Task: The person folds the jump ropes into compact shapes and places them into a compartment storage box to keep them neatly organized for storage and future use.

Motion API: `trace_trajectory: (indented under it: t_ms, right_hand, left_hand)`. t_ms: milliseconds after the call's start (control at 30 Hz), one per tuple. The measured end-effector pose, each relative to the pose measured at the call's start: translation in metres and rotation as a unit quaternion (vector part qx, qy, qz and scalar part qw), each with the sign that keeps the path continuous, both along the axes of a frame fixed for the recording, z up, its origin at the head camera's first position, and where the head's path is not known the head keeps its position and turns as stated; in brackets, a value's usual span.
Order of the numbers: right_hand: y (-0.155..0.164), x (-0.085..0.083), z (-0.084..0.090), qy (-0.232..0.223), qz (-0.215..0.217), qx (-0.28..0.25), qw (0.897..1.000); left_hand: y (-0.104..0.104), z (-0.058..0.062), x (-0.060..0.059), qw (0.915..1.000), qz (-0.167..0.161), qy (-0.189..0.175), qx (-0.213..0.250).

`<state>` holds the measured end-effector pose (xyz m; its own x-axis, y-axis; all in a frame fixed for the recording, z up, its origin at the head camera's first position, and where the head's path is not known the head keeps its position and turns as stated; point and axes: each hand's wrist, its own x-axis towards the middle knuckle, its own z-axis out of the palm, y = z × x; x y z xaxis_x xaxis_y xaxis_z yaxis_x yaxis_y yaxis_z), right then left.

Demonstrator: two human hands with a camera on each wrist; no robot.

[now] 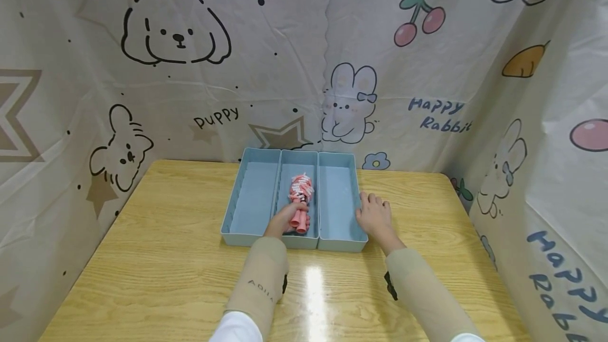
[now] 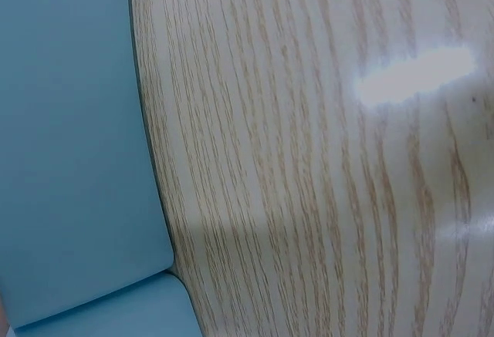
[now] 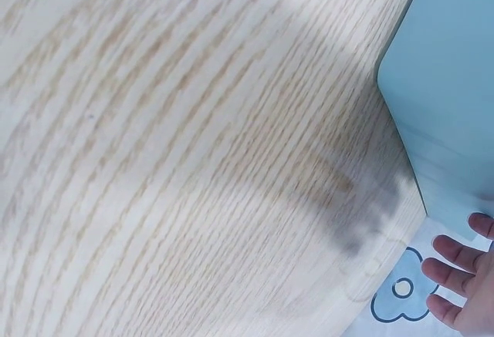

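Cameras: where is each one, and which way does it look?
Head: up on the person's head, looking forward and down at the table, the blue tray, the pink toy, both sleeved arms, left hand and right hand.
Left wrist: close over table and tray corner; no clear body part shows.
Right wrist: close over table and tray edge; fingertips show.
Shared: all three see the tray and table.

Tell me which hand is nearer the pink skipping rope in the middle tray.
Left. The left hand grips the pink skipping rope by its handles inside the middle tray; the right hand rests on the table beside the right-hand tray.
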<state>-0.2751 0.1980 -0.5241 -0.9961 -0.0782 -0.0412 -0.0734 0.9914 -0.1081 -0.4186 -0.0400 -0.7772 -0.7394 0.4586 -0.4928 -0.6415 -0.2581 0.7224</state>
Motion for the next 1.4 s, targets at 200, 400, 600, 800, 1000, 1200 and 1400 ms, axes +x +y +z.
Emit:
trace_trajectory:
  t_ms: [200,400,600,800,1000,1200,1400]
  right_hand:
    - [0.0,0.001,0.001,0.0,0.001,-0.002,1.0]
    - [0.0,0.002,0.0,-0.002,0.001,0.002,1.0]
    - [-0.001,0.002,0.001,-0.004,0.002,0.001,1.0]
    - [-0.002,0.002,0.002,0.0,0.001,-0.001,1.0]
    - [-0.002,0.001,0.002,0.001,-0.003,0.0,1.0]
    - [-0.002,0.002,0.001,0.001,-0.002,-0.001,1.0]
    - [-0.003,0.003,0.003,0.005,-0.003,0.0,1.0]
  left_hand:
    - [-0.001,-0.002,0.0,0.9996,-0.021,-0.015,-0.013]
    - [0.0,0.092,0.052,0.997,0.023,0.042,-0.061]
    - [0.0,0.137,0.076,0.9901,0.063,0.066,-0.106]
    - [0.004,0.209,0.111,0.9479,0.124,0.075,-0.283]
    - [-0.001,0.116,0.067,0.9069,0.142,0.166,-0.36]
    - [-0.005,0.078,0.052,0.9012,0.128,0.188,-0.369]
    - [-0.003,0.088,0.06,0.884,0.148,0.214,-0.388]
